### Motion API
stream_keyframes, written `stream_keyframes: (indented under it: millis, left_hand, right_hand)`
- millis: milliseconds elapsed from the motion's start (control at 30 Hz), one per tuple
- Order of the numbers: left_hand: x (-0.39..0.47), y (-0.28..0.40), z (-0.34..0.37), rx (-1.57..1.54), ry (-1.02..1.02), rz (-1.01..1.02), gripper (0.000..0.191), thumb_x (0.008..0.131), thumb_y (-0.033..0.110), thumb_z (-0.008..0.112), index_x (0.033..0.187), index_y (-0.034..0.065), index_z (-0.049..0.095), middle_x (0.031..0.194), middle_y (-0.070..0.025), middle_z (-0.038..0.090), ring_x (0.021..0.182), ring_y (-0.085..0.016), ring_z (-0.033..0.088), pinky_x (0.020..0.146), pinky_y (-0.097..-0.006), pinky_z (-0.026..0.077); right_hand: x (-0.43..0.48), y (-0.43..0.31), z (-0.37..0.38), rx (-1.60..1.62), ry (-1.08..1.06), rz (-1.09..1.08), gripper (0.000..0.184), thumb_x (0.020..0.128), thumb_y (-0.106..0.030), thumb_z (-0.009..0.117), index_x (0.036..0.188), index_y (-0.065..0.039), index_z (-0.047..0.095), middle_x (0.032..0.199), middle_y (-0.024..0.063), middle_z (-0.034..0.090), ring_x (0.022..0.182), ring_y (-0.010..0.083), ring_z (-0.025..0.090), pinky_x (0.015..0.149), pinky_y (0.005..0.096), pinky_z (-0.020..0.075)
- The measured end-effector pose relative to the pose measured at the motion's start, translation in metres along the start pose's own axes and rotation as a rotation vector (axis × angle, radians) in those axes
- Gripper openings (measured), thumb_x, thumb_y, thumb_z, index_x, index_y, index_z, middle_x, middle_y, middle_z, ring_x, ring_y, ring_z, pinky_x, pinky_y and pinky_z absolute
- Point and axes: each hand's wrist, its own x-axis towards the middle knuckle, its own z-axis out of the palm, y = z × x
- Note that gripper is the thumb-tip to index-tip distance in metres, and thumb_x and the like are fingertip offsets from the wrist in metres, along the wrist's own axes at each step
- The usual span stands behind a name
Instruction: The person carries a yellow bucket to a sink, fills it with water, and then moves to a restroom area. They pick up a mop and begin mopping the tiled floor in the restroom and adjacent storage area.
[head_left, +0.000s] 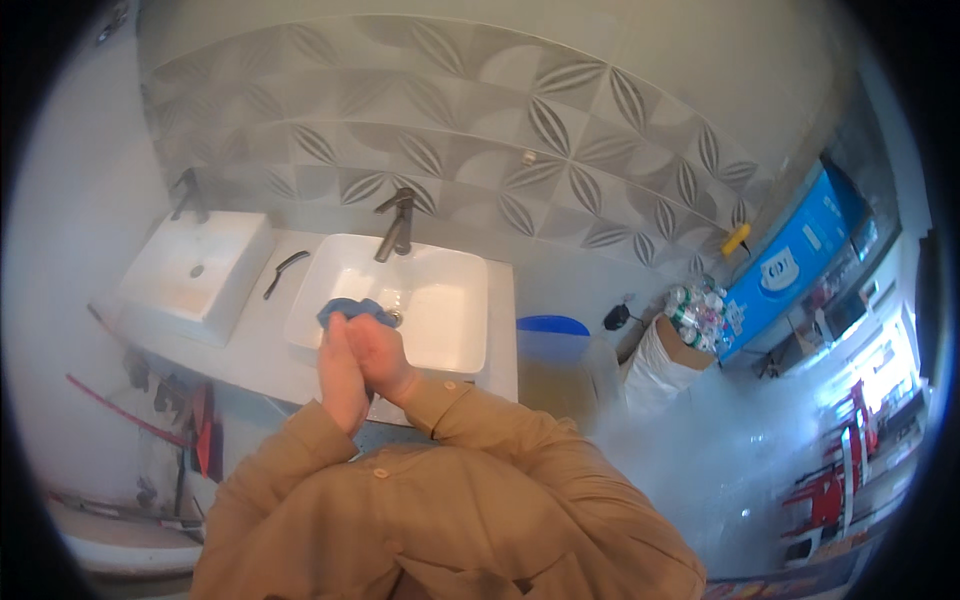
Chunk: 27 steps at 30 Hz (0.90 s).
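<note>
Both of my hands are pressed together over the near left part of a white ceramic washbasin (450, 300). My left hand (341, 375) and my right hand (381, 354) are closed on a blue cloth (356, 306), whose bunched end sticks out beyond the fingers, beside the drain. How each palm grips it is hidden. Behind the cloth stands a dark metal single-lever tap (397, 225) at the basin's back edge; no running water can be made out.
A second white basin (187, 277) with a tap stands left on the counter (255, 330). A dark-handled brush or similar tool (285, 271) lies between the basins. Right of the counter are a blue-rimmed bin (555, 325) and a sack of plastic bottles (664, 367).
</note>
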Motion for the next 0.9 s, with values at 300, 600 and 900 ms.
stream_keyframes:
  millis: [300,600,900]
  left_hand:
    - [0.014,-0.039,0.034,0.515,-0.365,0.378,0.052,0.106,0.039,0.034,0.135,-0.0031,0.043,0.130,-0.0146,0.054,0.120,-0.026,0.051,0.102,-0.0366,0.040]
    - [0.055,-0.042,0.058,0.202,-0.510,-0.184,0.034,0.091,0.018,0.067,0.119,0.0076,0.053,0.108,-0.0053,0.061,0.100,-0.017,0.061,0.085,-0.0307,0.052]
    - [0.067,-0.087,0.090,0.360,-0.155,-0.111,0.027,0.099,0.022,0.058,0.119,0.0054,0.053,0.105,-0.0042,0.059,0.093,-0.013,0.056,0.080,-0.0277,0.048]
  right_hand:
    - [0.015,-0.006,-0.054,0.579,0.203,0.701,0.030,0.100,-0.036,0.055,0.107,-0.007,0.054,0.097,0.0081,0.059,0.091,0.0189,0.056,0.080,0.0332,0.0450]
    - [0.009,0.006,-0.131,1.222,-0.106,1.108,0.034,0.097,-0.034,0.058,0.119,-0.008,0.059,0.106,0.0030,0.062,0.100,0.0104,0.058,0.080,0.0274,0.0503]
    - [0.011,0.076,-0.136,0.301,-0.176,0.614,0.026,0.094,-0.028,0.064,0.105,-0.004,0.062,0.093,0.0020,0.064,0.084,0.0108,0.056,0.074,0.0279,0.0479]
